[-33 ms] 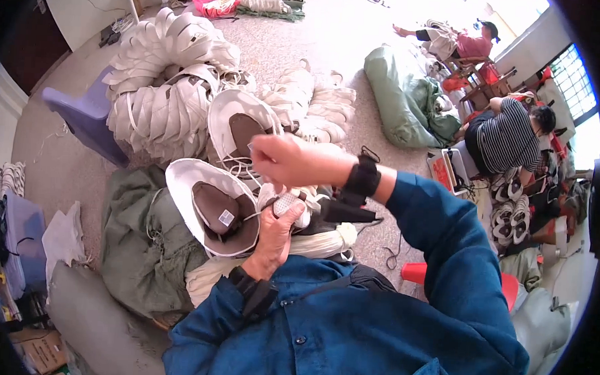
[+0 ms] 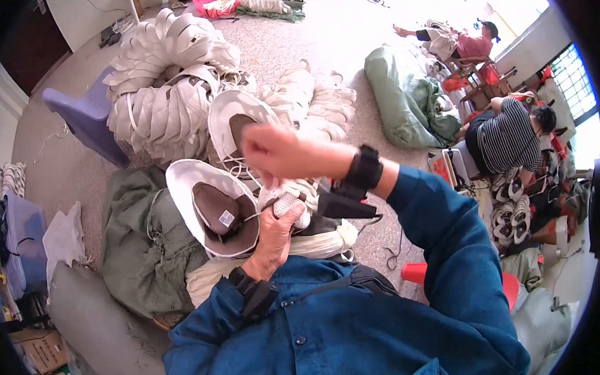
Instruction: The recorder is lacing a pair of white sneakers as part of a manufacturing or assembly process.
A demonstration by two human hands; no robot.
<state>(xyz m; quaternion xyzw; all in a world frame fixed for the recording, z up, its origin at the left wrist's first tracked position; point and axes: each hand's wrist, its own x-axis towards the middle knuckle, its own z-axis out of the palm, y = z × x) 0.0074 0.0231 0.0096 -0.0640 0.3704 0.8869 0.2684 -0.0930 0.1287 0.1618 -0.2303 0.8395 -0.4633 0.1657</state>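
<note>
My left hand (image 2: pixel 274 244) is closed around a white shoe upper (image 2: pixel 287 206) with a mesh part, thumb on top of it. Next to that hand, a white shoe upper with a brown lining (image 2: pixel 212 200) stands with its opening toward me, a small white label inside. Another such upper (image 2: pixel 223 119) lies just beyond, with pale laces (image 2: pixel 236 167) between the two. Above the left hand is my right hand (image 2: pixel 268 152), its fingers curled closed and slightly blurred. Whatever is pinched in them is hidden.
Stacked uppers (image 2: pixel 158 112) lean by a purple chair (image 2: pixel 80 111). A dark green sack (image 2: pixel 134 247) lies at left, a bundle of pale cord (image 2: pixel 331 242) before me. A red seat (image 2: pixel 414 271) is at right. Beyond a green sack (image 2: pixel 403 104), two people (image 2: pixel 502 140) sit working.
My right hand has shifted slightly left and toward the far upper. My left hand and the upper in it have stayed in place.
</note>
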